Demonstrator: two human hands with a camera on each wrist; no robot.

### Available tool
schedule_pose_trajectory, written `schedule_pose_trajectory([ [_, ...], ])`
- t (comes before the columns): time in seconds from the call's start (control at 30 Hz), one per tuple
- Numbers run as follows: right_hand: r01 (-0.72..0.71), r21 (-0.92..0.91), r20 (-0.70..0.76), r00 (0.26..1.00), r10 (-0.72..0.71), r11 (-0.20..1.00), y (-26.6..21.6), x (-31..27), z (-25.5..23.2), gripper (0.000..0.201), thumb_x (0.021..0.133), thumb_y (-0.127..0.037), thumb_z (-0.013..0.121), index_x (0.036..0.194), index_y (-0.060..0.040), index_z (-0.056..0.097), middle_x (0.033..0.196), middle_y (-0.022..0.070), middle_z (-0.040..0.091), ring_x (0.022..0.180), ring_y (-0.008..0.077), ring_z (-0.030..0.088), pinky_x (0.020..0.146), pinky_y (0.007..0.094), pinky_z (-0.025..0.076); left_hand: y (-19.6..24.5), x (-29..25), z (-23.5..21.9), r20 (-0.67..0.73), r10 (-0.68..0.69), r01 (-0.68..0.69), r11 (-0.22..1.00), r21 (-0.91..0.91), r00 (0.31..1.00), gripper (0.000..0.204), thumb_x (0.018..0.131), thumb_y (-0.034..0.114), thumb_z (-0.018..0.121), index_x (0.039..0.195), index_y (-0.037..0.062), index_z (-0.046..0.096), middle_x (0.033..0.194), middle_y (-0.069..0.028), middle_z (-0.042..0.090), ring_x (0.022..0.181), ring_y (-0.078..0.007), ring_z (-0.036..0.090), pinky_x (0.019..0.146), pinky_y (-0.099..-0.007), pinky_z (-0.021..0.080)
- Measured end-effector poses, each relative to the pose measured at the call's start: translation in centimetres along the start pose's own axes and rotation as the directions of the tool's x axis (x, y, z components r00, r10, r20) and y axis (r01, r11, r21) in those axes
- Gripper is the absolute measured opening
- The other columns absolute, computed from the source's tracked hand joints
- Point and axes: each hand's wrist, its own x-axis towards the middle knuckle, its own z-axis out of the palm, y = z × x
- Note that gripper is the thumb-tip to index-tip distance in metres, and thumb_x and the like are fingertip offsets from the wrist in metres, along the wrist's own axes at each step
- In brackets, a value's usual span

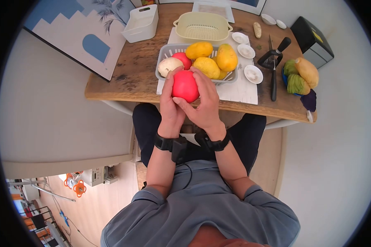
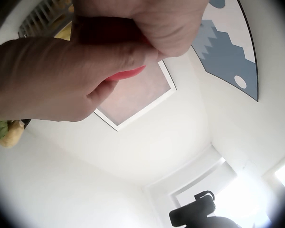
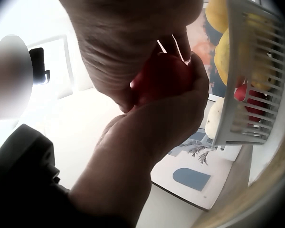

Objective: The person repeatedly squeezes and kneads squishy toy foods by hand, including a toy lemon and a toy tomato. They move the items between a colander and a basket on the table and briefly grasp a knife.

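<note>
Both hands hold one round red fruit [image 1: 185,85] just in front of the table's near edge, above my lap. My left hand [image 1: 170,99] wraps its left side and my right hand [image 1: 206,101] cups its right side and bottom. In the left wrist view only a sliver of the red fruit [image 2: 126,74] shows under the fingers. In the right wrist view the red fruit [image 3: 159,78] sits between both palms. Right behind it stands a grey slotted basket [image 1: 165,52] with yellow fruits [image 1: 210,59], another red fruit [image 1: 183,58] and a pale one [image 1: 169,65].
Behind the basket sits a cream colander [image 1: 202,26] and a white bin [image 1: 141,22]. Small white dishes [image 1: 253,74] lie to the right, then a black-handled knife [image 1: 273,66], a black box [image 1: 313,39] and a bowl of green and yellow produce [image 1: 301,76]. A painted panel [image 1: 82,33] leans at left.
</note>
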Motion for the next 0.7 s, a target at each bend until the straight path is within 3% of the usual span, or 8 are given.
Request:
schedule_pose_trajectory([
  [0.17, -0.101, 0.08, -0.064, 0.992, 0.107, 0.992, 0.2, -0.5, 0.2, 0.054, 0.081, -0.028, 0.07, 0.118, 0.0069, 0.054, 0.114, 0.0225, 0.061, 0.104, 0.0361, 0.059, 0.09, 0.0394, 0.046, 0.0, -0.2, 0.3, 0.091, 0.041, -0.046, 0.998, 0.052, 0.995, 0.05, 0.101, 0.035, 0.037, 0.132, -0.0033, 0.045, 0.133, -0.0203, 0.049, 0.123, -0.0247, 0.047, 0.106, -0.0376, 0.037],
  [0.23, -0.493, 0.49, 0.083, 0.848, 0.524, 0.719, 0.4, -0.8, -0.3, 0.042, 0.089, -0.027, 0.061, 0.113, 0.0072, 0.058, 0.098, 0.022, 0.066, 0.091, 0.0319, 0.065, 0.081, 0.0348, 0.049, 0.1, -0.4, 0.8, 0.121, 0.043, -0.05, 0.997, 0.055, 0.992, 0.051, 0.101, 0.035, 0.037, 0.132, -0.004, 0.045, 0.134, -0.0213, 0.048, 0.124, -0.0251, 0.047, 0.106, -0.038, 0.036],
  [0.27, -0.493, 0.494, 0.084, 0.847, 0.525, 0.716, 0.4, -0.8, -0.3, 0.042, 0.089, -0.027, 0.061, 0.113, 0.0072, 0.058, 0.098, 0.022, 0.066, 0.091, 0.0319, 0.065, 0.081, 0.0348, 0.049, 0.2, -0.5, 0.9, 0.148, 0.041, -0.051, 0.997, 0.064, 0.988, 0.051, 0.101, 0.035, 0.036, 0.132, -0.0047, 0.045, 0.135, -0.0224, 0.048, 0.125, -0.0256, 0.047, 0.107, -0.0384, 0.035],
  [0.33, -0.421, 0.495, 0.028, 0.882, 0.47, 0.76, 0.1, -0.5, -0.3, 0.037, 0.093, -0.026, 0.054, 0.108, 0.0074, 0.06, 0.086, 0.0211, 0.067, 0.08, 0.0286, 0.067, 0.073, 0.0316, 0.05, -0.1, -0.3, 0.5, 0.149, 0.037, -0.05, 0.995, 0.085, 0.988, 0.051, 0.101, 0.035, 0.036, 0.13, -0.0051, 0.046, 0.133, -0.022, 0.049, 0.124, -0.0258, 0.048, 0.107, -0.0382, 0.035],
  [0.47, -0.425, 0.369, 0.001, 0.889, 0.457, 0.827, 0.8, -1.3, 0.3, 0.037, 0.092, -0.025, 0.054, 0.11, 0.0072, 0.06, 0.092, 0.0214, 0.067, 0.084, 0.0308, 0.065, 0.076, 0.034, 0.049, -0.5, 0.1, 0.0, 0.134, 0.013, -0.023, 0.997, 0.072, 0.991, 0.049, 0.1, 0.035, 0.038, 0.124, -0.0056, 0.05, 0.124, -0.0198, 0.056, 0.117, -0.0251, 0.053, 0.104, -0.0373, 0.038],
  [0.53, -0.206, 0.108, -0.188, 0.957, 0.223, 0.973, 0.4, -0.9, 0.4, 0.036, 0.089, -0.023, 0.059, 0.108, 0.0069, 0.06, 0.1, 0.0211, 0.066, 0.09, 0.0336, 0.064, 0.081, 0.038, 0.049, -0.4, 0.0, -0.2, 0.106, -0.015, 0.008, 0.998, 0.069, 0.994, 0.047, 0.1, 0.035, 0.039, 0.121, -0.004, 0.053, 0.12, -0.018, 0.058, 0.113, -0.0234, 0.054, 0.101, -0.0366, 0.04],
  [0.57, -0.206, 0.107, -0.19, 0.956, 0.223, 0.973, 0.4, -0.9, 0.3, 0.036, 0.089, -0.023, 0.059, 0.108, 0.0069, 0.06, 0.1, 0.0211, 0.066, 0.09, 0.0336, 0.064, 0.081, 0.038, 0.049, -0.4, 0.0, -0.3, 0.078, -0.041, 0.037, 0.998, 0.055, 0.996, 0.044, 0.1, 0.035, 0.04, 0.118, -0.0023, 0.055, 0.115, -0.0163, 0.06, 0.11, -0.0217, 0.056, 0.098, -0.0359, 0.043],
  [0.7, 0.05, -0.06, -0.178, 0.982, -0.06, 0.997, -0.5, -0.2, -0.7, 0.036, 0.083, -0.022, 0.066, 0.105, 0.0063, 0.06, 0.11, 0.0213, 0.064, 0.097, 0.0362, 0.062, 0.086, 0.0414, 0.048, -0.5, 0.0, -0.5, 0.039, -0.084, 0.084, 0.996, -0.001, 0.996, 0.046, 0.1, 0.035, 0.041, 0.121, -0.0041, 0.053, 0.113, -0.0144, 0.061, 0.106, -0.0224, 0.059, 0.096, -0.0359, 0.046],
])
